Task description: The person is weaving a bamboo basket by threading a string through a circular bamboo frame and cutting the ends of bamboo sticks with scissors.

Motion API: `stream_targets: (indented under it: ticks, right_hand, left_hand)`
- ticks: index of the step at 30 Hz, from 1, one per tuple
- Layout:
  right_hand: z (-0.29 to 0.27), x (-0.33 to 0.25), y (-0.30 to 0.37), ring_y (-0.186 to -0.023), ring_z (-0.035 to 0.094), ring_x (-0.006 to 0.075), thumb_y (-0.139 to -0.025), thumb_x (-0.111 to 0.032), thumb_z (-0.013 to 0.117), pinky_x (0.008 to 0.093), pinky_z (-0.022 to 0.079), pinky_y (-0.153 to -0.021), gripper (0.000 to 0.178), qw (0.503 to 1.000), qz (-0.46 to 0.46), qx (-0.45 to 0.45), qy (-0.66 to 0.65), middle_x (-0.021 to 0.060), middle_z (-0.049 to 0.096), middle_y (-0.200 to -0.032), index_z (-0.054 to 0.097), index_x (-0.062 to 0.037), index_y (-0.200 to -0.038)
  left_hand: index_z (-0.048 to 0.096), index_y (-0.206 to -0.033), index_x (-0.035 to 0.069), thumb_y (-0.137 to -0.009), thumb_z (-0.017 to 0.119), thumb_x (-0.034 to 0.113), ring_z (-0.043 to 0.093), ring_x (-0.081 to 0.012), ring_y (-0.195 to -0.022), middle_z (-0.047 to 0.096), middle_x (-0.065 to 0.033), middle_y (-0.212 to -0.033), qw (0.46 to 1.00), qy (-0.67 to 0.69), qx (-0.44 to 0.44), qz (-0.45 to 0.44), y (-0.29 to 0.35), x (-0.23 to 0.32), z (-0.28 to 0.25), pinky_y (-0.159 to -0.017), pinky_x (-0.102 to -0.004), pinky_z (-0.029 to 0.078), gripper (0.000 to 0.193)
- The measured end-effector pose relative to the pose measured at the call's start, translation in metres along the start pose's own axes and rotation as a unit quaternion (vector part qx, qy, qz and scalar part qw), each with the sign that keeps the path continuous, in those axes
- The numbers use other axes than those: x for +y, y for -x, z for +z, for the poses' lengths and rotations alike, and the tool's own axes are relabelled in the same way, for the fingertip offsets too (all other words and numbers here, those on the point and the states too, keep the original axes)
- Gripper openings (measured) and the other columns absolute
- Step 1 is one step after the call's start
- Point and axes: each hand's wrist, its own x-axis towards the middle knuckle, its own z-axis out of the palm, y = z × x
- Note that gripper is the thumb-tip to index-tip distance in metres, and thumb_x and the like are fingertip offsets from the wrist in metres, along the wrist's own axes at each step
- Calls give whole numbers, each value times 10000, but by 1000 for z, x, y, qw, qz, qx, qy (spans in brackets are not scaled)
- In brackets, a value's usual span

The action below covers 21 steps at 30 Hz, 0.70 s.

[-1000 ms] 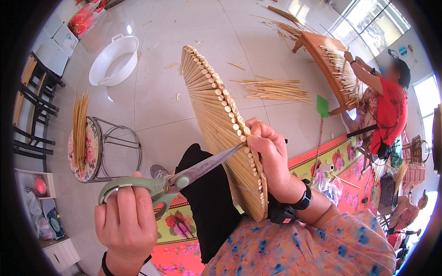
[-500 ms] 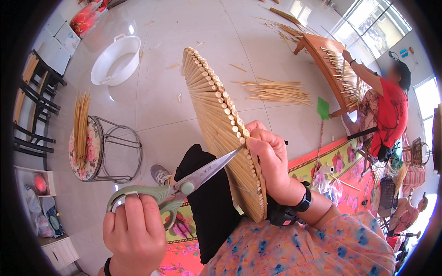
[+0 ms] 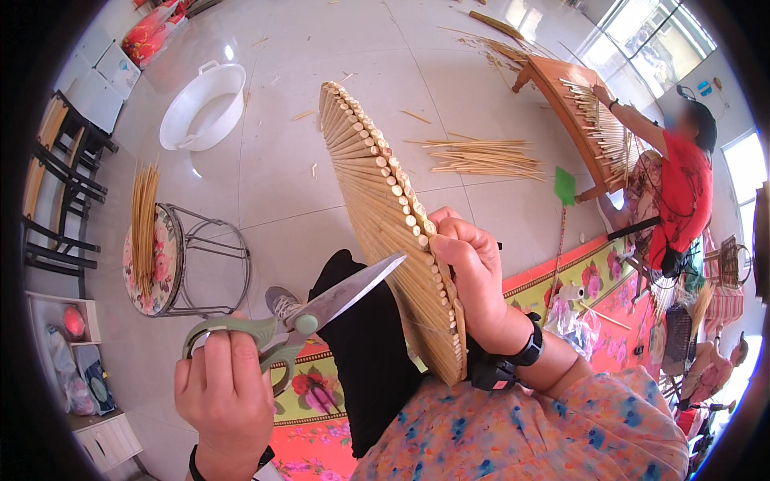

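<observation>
My left hand [image 3: 228,401] has its fingers through the green handles of a pair of scissors [image 3: 353,290]. The blades lie together and point up to the right, their tip just short of a round, pleated piece of straw stalks [image 3: 377,204]. That piece stands on edge above my lap, with pale cut stalk ends lining its rim. On its right side, my right hand [image 3: 473,276] pinches the rim between thumb and fingers. The far face of the piece is hidden.
A flowered stool [image 3: 160,276] at the left carries a bundle of stalks [image 3: 144,228]. Behind it sits a white basin [image 3: 204,108]. More stalks [image 3: 485,158] lie on the floor. At right, a person in red [image 3: 682,180] works over a wooden table [image 3: 553,96].
The scissors have drawn back left, so their tip has come away from the rim beside my right thumb. My right hand keeps its grip in nearly the same place.
</observation>
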Motion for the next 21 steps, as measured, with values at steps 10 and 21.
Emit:
stream_targets:
  ticks: [10,21]
  right_hand:
    - [2,0,0,-855,426,116,-857,-56,576,254,375,-770,275,1000,-7,-9,-6,32,521,-859,419,-52,-632]
    - [2,-1,0,-873,435,130,-856,-58,569,260,377,-781,261,1000,-5,-9,6,39,527,-860,425,-45,-639]
  left_hand:
    - [602,-1079,-40,-721,657,106,602,-291,-786,590,-144,-975,998,-34,0,46,-8,1,-5,-630,-390,409,391]
    - [623,-1073,-69,-739,620,49,618,-290,-779,604,-145,-937,993,-87,36,71,-14,3,-8,-613,-368,417,354]
